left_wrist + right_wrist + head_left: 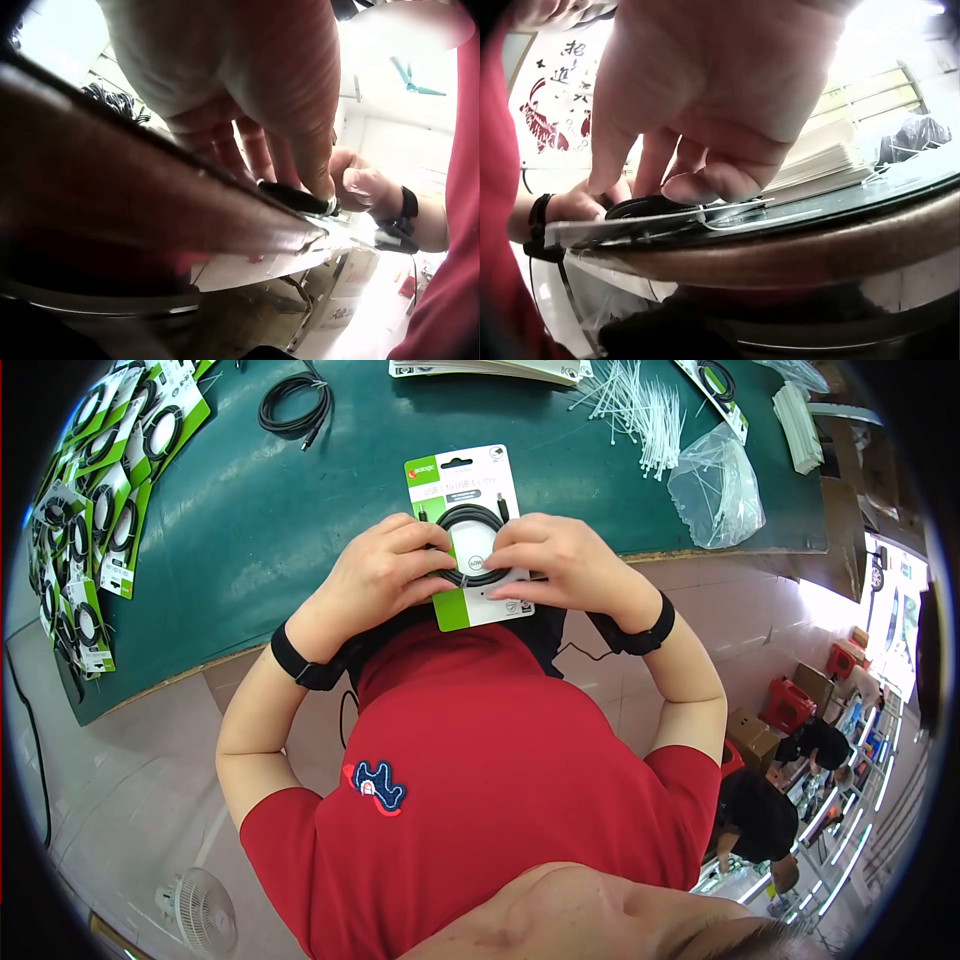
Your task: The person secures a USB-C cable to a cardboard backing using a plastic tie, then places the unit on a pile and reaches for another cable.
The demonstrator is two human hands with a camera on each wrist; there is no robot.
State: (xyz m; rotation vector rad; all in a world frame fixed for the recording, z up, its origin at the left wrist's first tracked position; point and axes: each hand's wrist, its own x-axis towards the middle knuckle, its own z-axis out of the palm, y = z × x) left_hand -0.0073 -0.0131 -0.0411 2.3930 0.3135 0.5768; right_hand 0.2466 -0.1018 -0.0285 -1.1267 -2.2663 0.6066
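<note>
A black coiled USB cable lies on a white and green packaging card at the table's near edge. My left hand grips the coil's left side, thumb low and fingers across it. On the right side my right hand holds the coil, its thumb near the bottom of the loop. In the left wrist view the black cable shows under the left fingertips. The right wrist view shows a white zip tie sticking out past the card's edge, below the curled right fingers.
Carded cables are heaped at the table's left. A loose black cable lies at the back, beside a stack of cards. White zip ties and a clear plastic bag lie at the right on the green tabletop.
</note>
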